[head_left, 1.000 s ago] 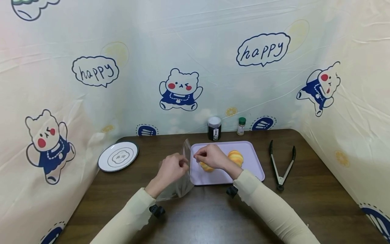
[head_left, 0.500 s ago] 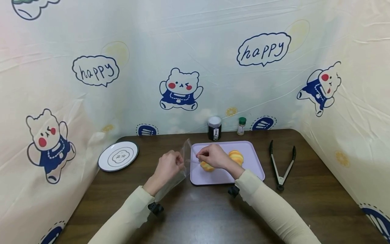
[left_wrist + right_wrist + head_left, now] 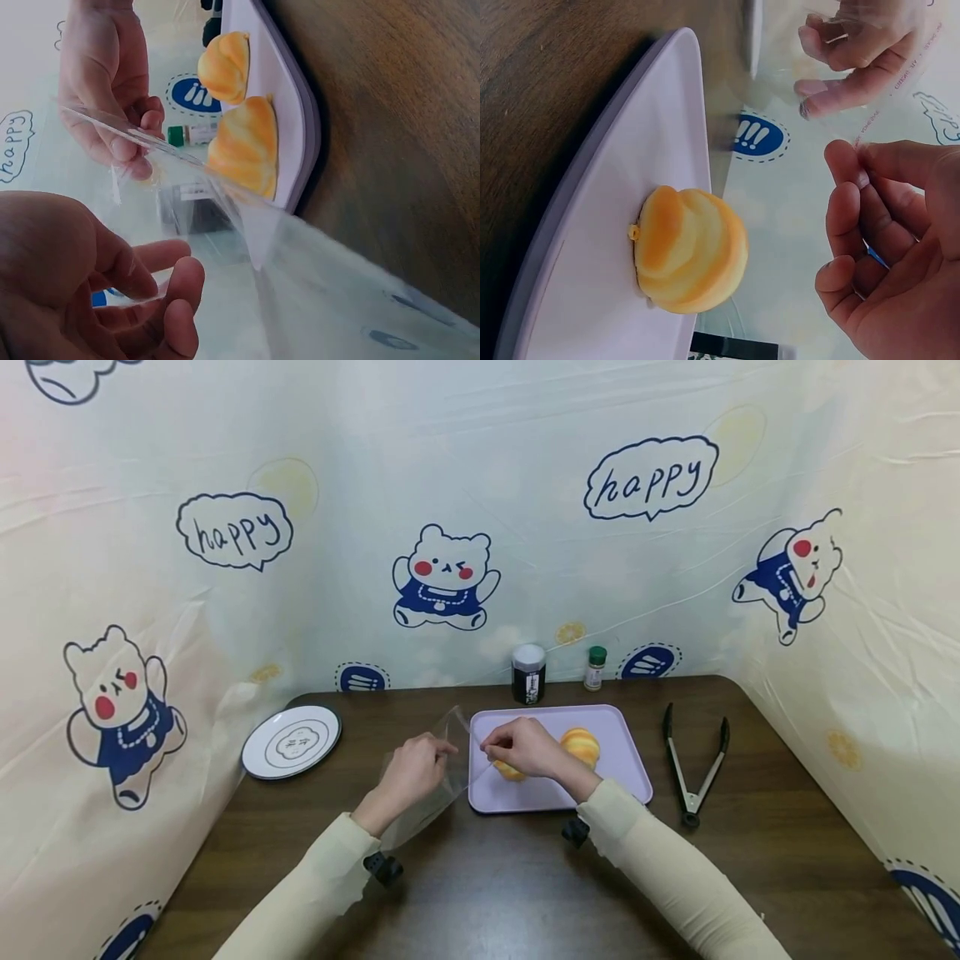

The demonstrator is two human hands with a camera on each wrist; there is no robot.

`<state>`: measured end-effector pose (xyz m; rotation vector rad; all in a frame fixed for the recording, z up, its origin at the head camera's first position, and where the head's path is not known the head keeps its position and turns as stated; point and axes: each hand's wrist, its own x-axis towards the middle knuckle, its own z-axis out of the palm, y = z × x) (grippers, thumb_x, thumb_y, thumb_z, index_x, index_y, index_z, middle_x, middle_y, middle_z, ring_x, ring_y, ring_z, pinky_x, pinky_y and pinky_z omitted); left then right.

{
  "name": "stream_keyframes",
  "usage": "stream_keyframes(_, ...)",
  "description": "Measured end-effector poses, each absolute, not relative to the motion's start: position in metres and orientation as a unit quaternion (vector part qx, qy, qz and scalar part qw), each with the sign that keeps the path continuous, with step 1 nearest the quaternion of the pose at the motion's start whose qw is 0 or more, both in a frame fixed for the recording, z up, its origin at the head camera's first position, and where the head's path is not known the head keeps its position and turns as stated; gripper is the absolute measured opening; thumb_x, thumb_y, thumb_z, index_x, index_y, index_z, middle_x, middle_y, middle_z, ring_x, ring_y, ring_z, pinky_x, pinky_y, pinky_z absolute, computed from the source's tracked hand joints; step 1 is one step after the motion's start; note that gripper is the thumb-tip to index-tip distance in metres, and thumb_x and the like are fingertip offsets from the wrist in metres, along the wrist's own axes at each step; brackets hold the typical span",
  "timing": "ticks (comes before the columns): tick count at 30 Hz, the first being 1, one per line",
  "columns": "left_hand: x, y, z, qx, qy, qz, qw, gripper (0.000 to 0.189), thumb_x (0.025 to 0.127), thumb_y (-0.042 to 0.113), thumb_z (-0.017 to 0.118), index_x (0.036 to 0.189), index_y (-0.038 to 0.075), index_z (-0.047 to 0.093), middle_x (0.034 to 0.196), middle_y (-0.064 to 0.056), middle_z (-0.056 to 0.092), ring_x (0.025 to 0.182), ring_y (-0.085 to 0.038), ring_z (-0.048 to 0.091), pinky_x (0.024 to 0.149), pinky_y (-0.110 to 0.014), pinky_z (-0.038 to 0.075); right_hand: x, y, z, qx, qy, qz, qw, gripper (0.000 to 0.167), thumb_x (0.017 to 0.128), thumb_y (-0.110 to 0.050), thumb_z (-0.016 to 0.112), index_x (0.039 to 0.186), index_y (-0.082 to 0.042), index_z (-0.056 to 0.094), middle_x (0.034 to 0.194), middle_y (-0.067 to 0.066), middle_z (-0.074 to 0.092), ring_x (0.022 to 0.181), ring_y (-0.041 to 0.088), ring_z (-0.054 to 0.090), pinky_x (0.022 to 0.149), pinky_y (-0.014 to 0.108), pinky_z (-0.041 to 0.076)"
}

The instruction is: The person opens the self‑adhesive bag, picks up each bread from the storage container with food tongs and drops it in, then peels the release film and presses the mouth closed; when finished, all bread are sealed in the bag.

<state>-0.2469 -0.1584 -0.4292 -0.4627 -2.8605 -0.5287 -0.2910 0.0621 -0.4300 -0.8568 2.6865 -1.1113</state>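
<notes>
A clear plastic bag (image 3: 420,814) hangs between the two hands, its upper edge stretched toward the right. My right hand (image 3: 522,747) pinches that edge between thumb and forefinger, as the right wrist view shows at the right hand (image 3: 900,217). At the bag's other side is my left hand (image 3: 412,772), forefinger stretched out. The left wrist view shows the left hand (image 3: 97,277) with thumb and forefinger apart and the other fingers loosely bent. Two striped yellow-orange bread rolls, one a roll (image 3: 580,747) and the other a partly hidden roll (image 3: 508,770), lie on the lilac tray (image 3: 618,777).
Tongs (image 3: 693,777) lie spread right of the tray. Behind it stand a dark jar (image 3: 528,677) with a pale lid and a small green-capped bottle (image 3: 595,669). A white plate (image 3: 292,743) rests at the table's left edge. A printed cloth (image 3: 525,568) hangs behind.
My left hand has moved slightly left, and its forefinger has straightened out. The bag's edge is drawn toward my right hand, which has shifted a little and still pinches it.
</notes>
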Motion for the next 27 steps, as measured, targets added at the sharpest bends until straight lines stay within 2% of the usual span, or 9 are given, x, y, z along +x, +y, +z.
stream_keyframes(4,-0.2478,-0.1593,-0.4299,-0.152,-0.968,-0.179,0.094,0.021,0.089,0.005,0.064,0.105,0.008,0.077,0.094,-0.010,0.069,0.071,-0.017,0.060,0.059,-0.031,0.051,-0.2904,0.0622,-0.4293,-0.286,0.885,-0.362,0.052,0.010,0.093,-0.018,0.070,0.096,-0.017,0.080,0.087,-0.006,0.077,0.074,0.002,0.061,0.069,0.022,0.050)
stream_keyframes(7,-0.2481,-0.1599,-0.4300,-0.145,-0.968,-0.187,0.080,0.027,0.086,0.004,0.067,0.112,0.008,0.074,0.096,-0.011,0.067,0.072,-0.018,0.060,0.060,-0.031,0.052,-0.2903,0.0625,-0.4287,-0.286,0.887,-0.359,0.054,0.010,0.093,-0.018,0.070,0.096,-0.017,0.079,0.088,-0.006,0.077,0.075,0.002,0.061,0.070,0.021,0.050)
stream_keyframes(13,-0.2491,-0.1607,-0.4301,-0.161,-0.969,-0.172,0.071,0.043,0.081,-0.003,0.064,0.122,0.008,0.071,0.107,-0.017,0.067,0.067,-0.016,0.052,0.055,-0.028,0.044,-0.2897,0.0629,-0.4280,-0.285,0.887,-0.359,0.063,0.011,0.093,-0.017,0.069,0.097,-0.017,0.079,0.089,-0.006,0.077,0.077,0.005,0.063,0.070,0.023,0.051)
stream_keyframes(19,-0.2500,-0.1616,-0.4306,-0.171,-0.967,-0.176,0.074,0.044,0.081,-0.003,0.064,0.123,0.008,0.071,0.099,-0.014,0.066,0.064,-0.016,0.049,0.055,-0.027,0.042,-0.2899,0.0638,-0.4296,-0.284,0.887,-0.357,0.069,0.011,0.093,-0.017,0.069,0.099,-0.017,0.079,0.091,-0.006,0.077,0.078,0.005,0.063,0.072,0.024,0.052)
stream_keyframes(23,-0.2498,-0.1617,-0.4307,-0.164,-0.967,-0.183,0.073,0.044,0.083,0.008,0.075,0.126,0.008,0.069,0.098,-0.012,0.066,0.071,-0.017,0.058,0.059,-0.031,0.050,-0.2895,0.0649,-0.4289,-0.280,0.887,-0.358,0.079,0.012,0.094,-0.019,0.069,0.101,-0.018,0.078,0.091,-0.006,0.076,0.079,0.006,0.062,0.073,0.025,0.052)
stream_keyframes(27,-0.2501,-0.1601,-0.4292,-0.150,-0.968,-0.191,0.059,0.057,0.078,0.027,0.085,0.129,0.009,0.067,0.099,-0.010,0.067,0.082,-0.020,0.065,0.070,-0.038,0.056,-0.2894,0.0659,-0.4286,-0.279,0.887,-0.358,0.087,0.012,0.094,-0.020,0.069,0.103,-0.018,0.078,0.091,-0.006,0.075,0.079,0.008,0.062,0.073,0.025,0.053)
